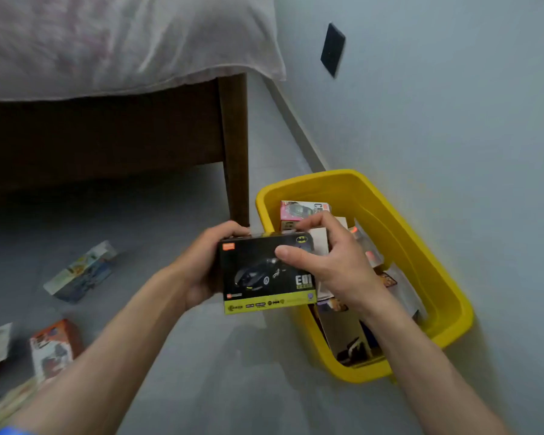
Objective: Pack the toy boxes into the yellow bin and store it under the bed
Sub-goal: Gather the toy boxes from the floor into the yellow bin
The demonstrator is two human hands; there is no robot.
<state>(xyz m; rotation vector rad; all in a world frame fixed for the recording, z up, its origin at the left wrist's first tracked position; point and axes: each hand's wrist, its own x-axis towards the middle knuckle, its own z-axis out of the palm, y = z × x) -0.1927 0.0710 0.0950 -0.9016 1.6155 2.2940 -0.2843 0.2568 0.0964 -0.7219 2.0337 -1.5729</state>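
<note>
A black toy box (258, 277) with a dark car picture and a lime-green bottom strip is held between both hands, just left of the yellow bin (427, 259). My left hand (201, 265) grips its left end. My right hand (330, 262) holds its right end, thumb across the front. The bin stands on the floor against the wall and holds several boxes, among them a pink one (299, 210) at the far end. More toy boxes lie on the floor at left: a pale blue one (80, 273) and an orange-and-white one (54, 348).
The bed (107, 45) with a pale sheet fills the upper left; its dark wooden leg (234, 152) stands right beside the bin's far-left corner. Dark space opens under the bed frame. A black wall plate (333, 49) sits on the grey wall at right.
</note>
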